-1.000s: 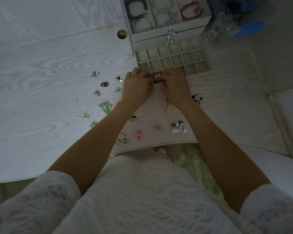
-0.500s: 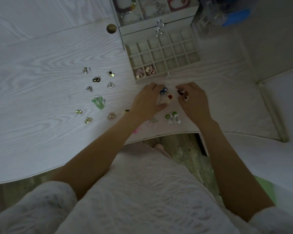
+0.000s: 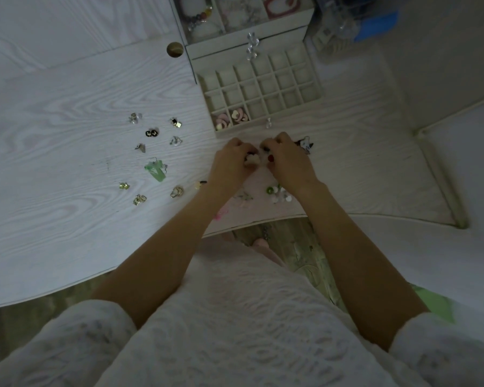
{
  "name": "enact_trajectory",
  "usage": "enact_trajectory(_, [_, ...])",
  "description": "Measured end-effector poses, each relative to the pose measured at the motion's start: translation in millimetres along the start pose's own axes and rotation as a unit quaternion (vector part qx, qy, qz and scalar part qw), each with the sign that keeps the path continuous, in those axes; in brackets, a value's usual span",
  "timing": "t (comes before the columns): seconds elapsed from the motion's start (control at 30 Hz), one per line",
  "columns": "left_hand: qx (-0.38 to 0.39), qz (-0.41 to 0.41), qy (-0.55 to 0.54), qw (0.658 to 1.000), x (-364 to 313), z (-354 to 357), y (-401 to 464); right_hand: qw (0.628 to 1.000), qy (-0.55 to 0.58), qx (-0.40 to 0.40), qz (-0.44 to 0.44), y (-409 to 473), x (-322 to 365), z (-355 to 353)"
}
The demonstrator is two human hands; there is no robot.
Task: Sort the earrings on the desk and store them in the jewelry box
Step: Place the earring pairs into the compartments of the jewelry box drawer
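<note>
White-grained desk (image 3: 67, 152), both hands together just before jewelry box (image 3: 260, 88); left hand (image 3: 231, 166) and right hand (image 3: 287, 163) pinching white, red-spotted earring (image 3: 253, 160). Pink heart earrings (image 3: 231, 118) in nearest-left compartments; other earrings (image 3: 155, 169) scattered left.

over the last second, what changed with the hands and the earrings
Both hands drew back from the front edge of the drawer tray toward the person. The left hand and right hand now meet over the desk, working a small white earring between the fingertips. The pink heart earrings, hidden before, now show in the tray. The loose earrings on the left stayed put.
</note>
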State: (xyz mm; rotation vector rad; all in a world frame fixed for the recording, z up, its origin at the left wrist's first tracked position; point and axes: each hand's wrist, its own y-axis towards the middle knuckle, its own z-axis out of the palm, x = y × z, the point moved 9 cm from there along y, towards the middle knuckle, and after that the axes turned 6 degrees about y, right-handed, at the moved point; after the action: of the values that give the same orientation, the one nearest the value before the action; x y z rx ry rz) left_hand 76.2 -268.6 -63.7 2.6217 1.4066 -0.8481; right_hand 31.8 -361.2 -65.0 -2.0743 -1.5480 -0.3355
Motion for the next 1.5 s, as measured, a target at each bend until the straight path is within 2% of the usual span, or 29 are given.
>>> enact_trajectory(0.23, [0.018, 0.011, 0.0, 1.0, 1.4, -6.4, 1.4, 0.999, -0.046, 0.001, -0.001, -2.7, -5.3, -9.9])
enact_trajectory(0.4, [0.011, 0.058, 0.009, 0.998, -5.5, -8.4, 1.8, 0.999, 0.036, -0.016, 0.001, -3.6, -3.4, -6.7])
enact_trajectory(0.63, [-0.115, 0.025, -0.102, 0.988, -5.9, -50.5, 23.4, 0.988, 0.103, -0.112, 0.005, 17.6, 5.8, -47.2])
enact_trajectory(0.73, [-0.126, -0.004, -0.121, 0.985, -2.0, -60.3, 47.9, 0.984, 0.113, -0.133, 0.023, 37.3, 6.3, -59.9])
enact_trajectory(0.87, [-0.112, -0.003, -0.079, 0.991, -0.8, -57.3, 71.5, 0.973, 0.179, -0.132, 0.054, 56.3, 2.8, -57.9])
enact_trajectory(1.13, [-0.089, 0.115, 0.029, 0.989, -16.0, -49.3, 81.0, 0.978, 0.155, -0.133, 0.045, 63.3, -1.2, -50.1])
enact_trajectory(1.23, [-0.096, 0.116, 0.058, 0.987, -13.1, -47.0, 81.2, 0.975, 0.152, -0.15, 0.065, 60.9, -4.0, -53.5])
enact_trajectory(1.37, [-0.084, 0.105, 0.044, 0.99, -16.2, -46.9, 84.7, 0.955, 0.188, -0.219, 0.073, 52.5, -8.1, -66.3])
enact_trajectory(1.5, [-0.084, 0.076, 0.027, 0.993, -12.7, -50.4, 86.4, 0.961, 0.193, -0.193, 0.04, 59.3, -1.7, -57.1])
